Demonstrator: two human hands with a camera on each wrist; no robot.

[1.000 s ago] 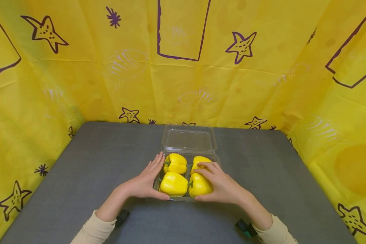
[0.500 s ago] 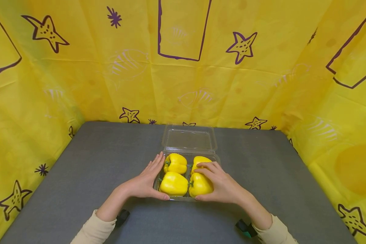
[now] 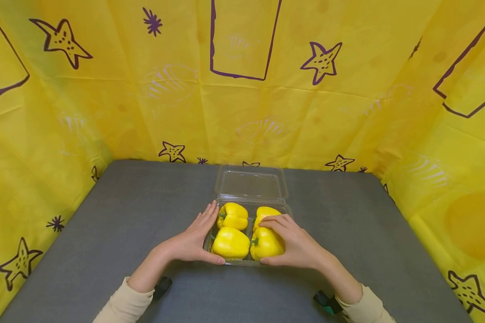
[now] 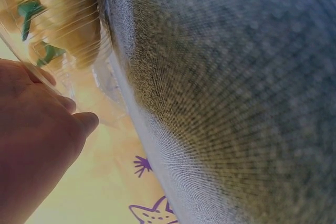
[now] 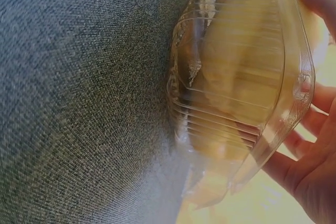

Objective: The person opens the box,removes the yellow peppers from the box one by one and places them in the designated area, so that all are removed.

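Several yellow bell peppers sit in the base of a clear plastic clamshell container [image 3: 238, 263], whose lid [image 3: 250, 184] lies folded back behind it. My left hand [image 3: 191, 242] spreads along the container's left side, fingers straight against the wall and thumb at the front rim. With curled fingers and thumb, my right hand [image 3: 297, 244] holds the front right bell pepper [image 3: 267, 244]; it partly hides the back right bell pepper [image 3: 264, 214]. On the left are a back bell pepper [image 3: 234, 216] and a front bell pepper [image 3: 230, 243]. Green stems [image 4: 30, 9] show through the plastic in the left wrist view.
The container stands on a table with a grey cloth [image 3: 153, 193]. A yellow curtain [image 3: 242, 103] printed with starfish and fish encloses the back and both sides. Dark straps [image 3: 161, 287] circle the wrists below light sleeves.
The front right bell pepper has turned slightly in my right hand, its stem now a little higher, and the fingers have shifted with it. The left hand and the container have stayed put.
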